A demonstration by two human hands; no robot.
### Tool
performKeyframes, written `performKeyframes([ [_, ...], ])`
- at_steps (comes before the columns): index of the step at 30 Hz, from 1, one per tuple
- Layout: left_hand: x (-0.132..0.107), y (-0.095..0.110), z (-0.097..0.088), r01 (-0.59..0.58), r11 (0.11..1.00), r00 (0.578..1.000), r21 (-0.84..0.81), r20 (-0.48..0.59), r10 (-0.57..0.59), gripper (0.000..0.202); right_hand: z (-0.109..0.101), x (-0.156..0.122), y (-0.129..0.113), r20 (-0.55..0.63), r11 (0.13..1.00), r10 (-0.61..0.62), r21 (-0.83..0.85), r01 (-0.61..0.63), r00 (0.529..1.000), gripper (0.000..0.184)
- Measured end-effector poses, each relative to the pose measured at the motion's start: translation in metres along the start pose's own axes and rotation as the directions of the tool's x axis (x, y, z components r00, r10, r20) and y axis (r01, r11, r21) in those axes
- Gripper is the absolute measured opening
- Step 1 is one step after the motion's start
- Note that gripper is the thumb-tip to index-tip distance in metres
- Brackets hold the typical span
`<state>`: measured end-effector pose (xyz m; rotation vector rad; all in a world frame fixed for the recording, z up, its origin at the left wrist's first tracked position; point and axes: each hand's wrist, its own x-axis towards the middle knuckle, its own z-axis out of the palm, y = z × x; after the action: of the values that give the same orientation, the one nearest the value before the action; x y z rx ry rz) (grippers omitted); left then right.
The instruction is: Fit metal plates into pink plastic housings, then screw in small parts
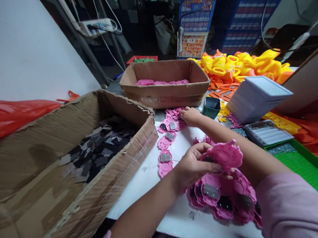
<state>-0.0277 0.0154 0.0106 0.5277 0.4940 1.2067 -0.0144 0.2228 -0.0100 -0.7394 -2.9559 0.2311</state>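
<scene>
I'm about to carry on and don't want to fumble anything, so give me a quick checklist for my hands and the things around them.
1. Left hand holding a pink piece: ok.
2. Right hand gripping something: cannot tell; it is at the small pink parts, grasp unclear.
3. Pink heap below the left hand lying as separate pieces: not ok; they overlap.
4. Dark squares inside the cardboard box at left: ok.
5. Dark green container upright: ok.

Left forearm [149, 203] angled in from seven o'clock, left hand [194, 165] pinching near five o'clock, right forearm [236, 143] slanting from four o'clock, right hand [192, 116] outstretched at three, fingers toward nine
</scene>
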Motion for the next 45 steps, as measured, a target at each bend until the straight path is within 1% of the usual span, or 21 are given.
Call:
performKeyframes([
  [3, 0.0, 0.001, 0.001, -0.014, 1.0, 1.0, -0.025, -0.011, 0.014, 0.042, -0.006, -0.002, -0.001, -0.042, 1.0, 0.016, 0.022, -0.015, 0.999, 0.012],
  [5, 0.0, 0.001, 0.002, -0.046, 0.998, 0.998, -0.033, -0.041, 0.044, 0.041, -0.017, -0.014, -0.001, -0.11, 0.997, 0.06, 0.06, -0.053, 0.992, 0.01],
  [6, 0.0, 0.001, 0.003, -0.065, 0.997, 0.996, -0.033, -0.055, 0.064, 0.042, -0.023, -0.024, -0.002, -0.155, 0.993, 0.099, 0.084, -0.086, 0.983, 0.014],
  [8, 0.001, 0.0, 0.005, -0.096, 0.995, 0.992, -0.024, -0.079, 0.094, 0.047, -0.035, -0.052, -0.004, -0.249, 0.977, 0.201, 0.128, -0.173, 0.947, 0.024],
  [11, 0.002, -0.003, 0.007, -0.117, 0.993, 0.984, 0.014, -0.132, 0.118, 0.062, -0.047, -0.113, -0.013, -0.398, 0.928, 0.355, 0.263, -0.266, 0.846, 0.027],
  [12, 0.003, -0.004, 0.008, -0.116, 0.993, 0.982, 0.035, -0.145, 0.12, 0.067, -0.048, -0.136, -0.018, -0.485, 0.872, 0.427, 0.445, -0.205, 0.763, 0.025],
  [13, 0.003, -0.005, 0.008, -0.118, 0.991, 0.98, 0.065, -0.154, 0.127, 0.071, -0.048, -0.158, -0.024, -0.525, 0.798, 0.487, 0.592, -0.111, 0.698, 0.025],
  [14, 0.003, -0.007, 0.008, -0.122, 0.987, 0.978, 0.103, -0.157, 0.137, 0.073, -0.047, -0.178, -0.031, -0.529, 0.737, 0.519, 0.675, -0.038, 0.672, 0.024],
  [15, 0.003, -0.009, 0.009, -0.126, 0.981, 0.976, 0.147, -0.159, 0.149, 0.073, -0.045, -0.196, -0.038, -0.541, 0.707, 0.531, 0.707, 0.012, 0.652, 0.022],
  [16, 0.003, -0.011, 0.009, -0.126, 0.972, 0.974, 0.196, -0.162, 0.159, 0.073, -0.042, -0.211, -0.045, -0.569, 0.711, 0.513, 0.701, 0.054, 0.643, 0.019],
  [18, 0.002, -0.016, 0.01, -0.106, 0.952, 0.971, 0.288, -0.176, 0.161, 0.073, -0.036, -0.23, -0.058, -0.642, 0.792, 0.383, 0.599, 0.123, 0.664, 0.02],
  [20, 0.0, -0.022, 0.011, -0.07, 0.932, 0.97, 0.355, -0.192, 0.146, 0.075, -0.031, -0.236, -0.067, -0.702, 0.882, 0.214, 0.437, 0.174, 0.679, 0.024],
  [22, -0.003, -0.029, 0.013, -0.043, 0.909, 0.972, 0.415, -0.194, 0.134, 0.077, -0.027, -0.235, -0.073, -0.741, 0.934, 0.125, 0.312, 0.174, 0.659, 0.026],
  [24, -0.005, -0.035, 0.015, -0.014, 0.882, 0.974, 0.472, -0.192, 0.118, 0.075, -0.024, -0.232, -0.075, -0.774, 0.961, 0.112, 0.243, 0.129, 0.624, 0.026],
  [26, -0.006, -0.039, 0.017, 0.015, 0.859, 0.97, 0.512, -0.214, 0.111, 0.073, -0.02, -0.229, -0.075, -0.79, 0.978, 0.103, 0.192, 0.084, 0.604, 0.028],
  [29, -0.005, -0.042, 0.019, 0.028, 0.845, 0.958, 0.534, -0.255, 0.13, 0.075, -0.014, -0.228, -0.073, -0.795, 0.991, 0.065, 0.124, 0.058, 0.603, 0.032],
  [34, -0.006, -0.044, 0.017, 0.029, 0.829, 0.966, 0.559, -0.23, 0.121, 0.074, -0.004, -0.23, -0.068, -0.775, 0.987, 0.08, 0.148, 0.057, 0.627, 0.04],
  [38, -0.01, -0.044, 0.013, -0.031, 0.815, 0.985, 0.579, -0.12, 0.122, 0.069, -0.008, -0.232, -0.068, -0.765, 0.98, 0.1, 0.185, 0.068, 0.636, 0.041],
  [41, -0.011, -0.039, 0.008, -0.113, 0.797, 0.983, 0.593, -0.049, 0.175, 0.051, -0.016, -0.233, -0.071, -0.771, 0.974, 0.096, 0.203, 0.1, 0.63, 0.036],
  [43, -0.012, -0.034, 0.006, -0.163, 0.767, 0.969, 0.621, -0.045, 0.243, 0.033, -0.02, -0.233, -0.074, -0.778, 0.97, 0.079, 0.204, 0.132, 0.623, 0.031],
  [45, -0.012, -0.031, 0.004, -0.187, 0.734, 0.951, 0.653, -0.066, 0.301, 0.026, -0.02, -0.234, -0.076, -0.776, 0.969, 0.048, 0.188, 0.158, 0.629, 0.027],
])
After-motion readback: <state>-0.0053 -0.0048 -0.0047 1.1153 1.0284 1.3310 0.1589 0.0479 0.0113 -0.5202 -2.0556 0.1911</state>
